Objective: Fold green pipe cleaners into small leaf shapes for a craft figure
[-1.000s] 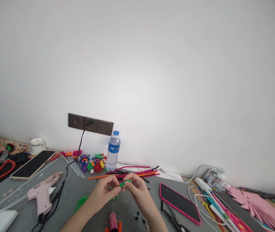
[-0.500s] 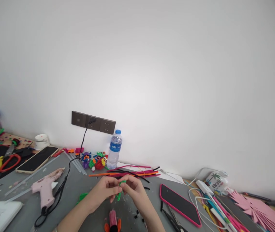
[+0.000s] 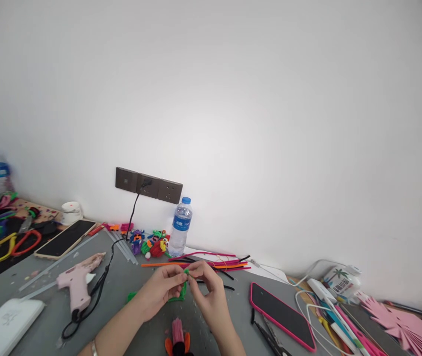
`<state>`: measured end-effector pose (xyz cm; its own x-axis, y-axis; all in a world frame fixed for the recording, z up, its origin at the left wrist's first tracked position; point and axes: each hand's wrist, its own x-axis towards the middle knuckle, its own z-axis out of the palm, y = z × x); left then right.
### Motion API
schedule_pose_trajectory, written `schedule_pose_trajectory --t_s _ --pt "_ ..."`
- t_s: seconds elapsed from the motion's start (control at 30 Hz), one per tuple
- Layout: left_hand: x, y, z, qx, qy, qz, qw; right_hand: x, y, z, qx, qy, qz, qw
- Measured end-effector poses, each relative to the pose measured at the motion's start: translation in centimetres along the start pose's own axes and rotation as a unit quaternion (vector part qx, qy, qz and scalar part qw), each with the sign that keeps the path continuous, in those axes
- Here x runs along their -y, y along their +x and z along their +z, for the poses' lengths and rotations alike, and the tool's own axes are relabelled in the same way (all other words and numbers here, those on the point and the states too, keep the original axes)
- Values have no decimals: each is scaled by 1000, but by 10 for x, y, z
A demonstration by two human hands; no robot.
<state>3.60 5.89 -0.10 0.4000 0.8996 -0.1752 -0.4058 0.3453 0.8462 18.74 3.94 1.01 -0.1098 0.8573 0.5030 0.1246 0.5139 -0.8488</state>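
green fuzzy stem (image 3: 186, 271) sits mid-view in my head camera, held above the grey surface (image 3: 238, 302). my left grip (image 3: 161, 291) pinches it between thumb and finger; my right grip (image 3: 211, 289) pinches it just beside. i judge it very light, soft outside, bendable within, not slippery, though hard squeezing might flatten its pile. fingertips near the tip look the best hold. whether the green length (image 3: 183, 291) lower down joins it, i cannot tell.

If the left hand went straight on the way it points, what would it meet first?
Probably the right hand, just across the small green piece; exact depth between them is unclear.
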Motion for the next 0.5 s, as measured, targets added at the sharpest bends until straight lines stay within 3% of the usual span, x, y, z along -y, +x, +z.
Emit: schedule_pose_trajectory --t_s 0.3,0.5 --pt "-8 -4 1 47 21 -25 998 -1 1 0 1 69 64 996" --pt "-5 -3 0 35 24 -11 999 -2 1 3 1 57 42 997"
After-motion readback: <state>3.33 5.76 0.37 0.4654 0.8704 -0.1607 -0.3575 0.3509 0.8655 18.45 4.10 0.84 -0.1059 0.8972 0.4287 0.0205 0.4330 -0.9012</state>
